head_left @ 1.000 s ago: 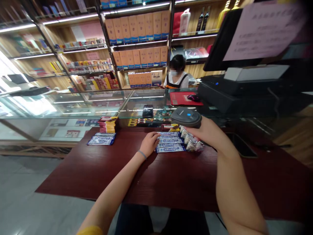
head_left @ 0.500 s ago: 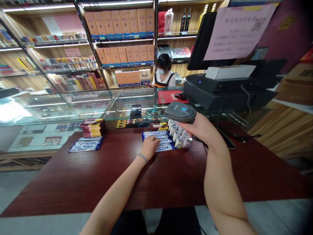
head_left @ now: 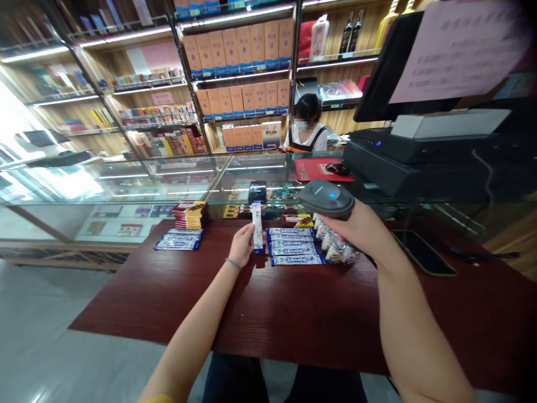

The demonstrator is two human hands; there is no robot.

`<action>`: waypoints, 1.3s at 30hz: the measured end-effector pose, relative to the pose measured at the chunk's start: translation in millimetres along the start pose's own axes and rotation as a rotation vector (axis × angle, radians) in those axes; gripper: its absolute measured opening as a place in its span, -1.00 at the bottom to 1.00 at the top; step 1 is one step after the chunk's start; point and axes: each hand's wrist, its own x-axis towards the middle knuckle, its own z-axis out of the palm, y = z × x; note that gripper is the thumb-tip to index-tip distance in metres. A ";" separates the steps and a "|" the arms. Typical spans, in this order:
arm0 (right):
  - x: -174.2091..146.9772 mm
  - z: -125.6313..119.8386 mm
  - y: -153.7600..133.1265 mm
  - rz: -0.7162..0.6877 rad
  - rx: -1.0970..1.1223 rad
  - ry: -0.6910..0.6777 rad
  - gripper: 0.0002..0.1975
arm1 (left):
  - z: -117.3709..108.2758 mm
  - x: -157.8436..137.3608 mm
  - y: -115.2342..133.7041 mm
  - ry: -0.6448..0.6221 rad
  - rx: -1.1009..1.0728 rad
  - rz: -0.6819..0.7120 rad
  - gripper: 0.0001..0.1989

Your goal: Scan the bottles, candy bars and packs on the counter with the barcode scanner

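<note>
Between the fingers of my left hand (head_left: 242, 246) is a slim blue-and-white packet (head_left: 257, 226), held upright above the table. My right hand (head_left: 356, 226) grips a dark grey barcode scanner (head_left: 326, 198) by its handle, its head pointing left and a blue light glowing on top. Below and between the hands lies a column of similar blue-and-white packets (head_left: 293, 246). Several small clear-wrapped items with pale contents (head_left: 335, 243) stand beside them, partly hidden under the scanner. On the left of the table sits another pile of blue-and-white packets (head_left: 178, 239), in front of a stack of red-and-yellow packets (head_left: 191, 215).
Behind the dark red table (head_left: 251, 313) runs a glass display counter (head_left: 168, 173) with a phone (head_left: 257, 191) and a mouse (head_left: 337, 168) on it. A monitor (head_left: 386, 67) stands at right. A tablet-like device (head_left: 425, 254) lies at the table's right. Another person (head_left: 308, 131) is behind the counter.
My left hand has lifted one blue-and-white packet off the column and turned it upright, moving left of the column. The scanner stays in my right hand. The view has shifted left.
</note>
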 end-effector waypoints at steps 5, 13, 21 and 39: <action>3.2 37.4 -11.6 -0.030 -0.283 -0.226 -0.38 | -29.8 0.5 5.9 0.013 -0.116 -0.087 -0.82; -0.4 57.4 -28.5 -0.025 -0.495 -0.334 -0.46 | -26.8 0.4 7.4 0.033 -0.092 -0.091 -0.76; -1.1 54.8 -26.2 -0.018 -0.462 -0.281 -0.46 | -30.5 0.9 5.3 -0.002 -0.129 -0.086 -0.77; 3.0 57.0 -20.9 0.042 -0.464 -0.305 -0.32 | -214.6 -24.0 149.6 -0.014 1.733 0.630 -0.67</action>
